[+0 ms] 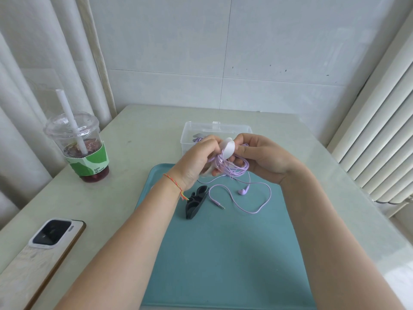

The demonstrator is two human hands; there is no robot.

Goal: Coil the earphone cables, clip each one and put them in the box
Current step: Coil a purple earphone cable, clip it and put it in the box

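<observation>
Above the teal tray (223, 253), my left hand (196, 162) and my right hand (261, 157) hold a coiled bundle of purple earphone cable (234, 167) between them. A white clip (229, 149) sits on top of the coil, pinched by fingers of both hands. A loose length of the same cable, with an earbud (243, 190) and the jack plug (218, 203), trails onto the tray. A black clip (196, 201) lies on the tray near my left wrist. The clear plastic box (190, 130) stands behind my hands, with purple cable showing inside it.
A plastic cup with a straw and green sleeve (82, 148) stands at the left of the pale table (134, 135). A phone (35, 256) lies face down at the near left. A wall and a radiator bound the far and right sides.
</observation>
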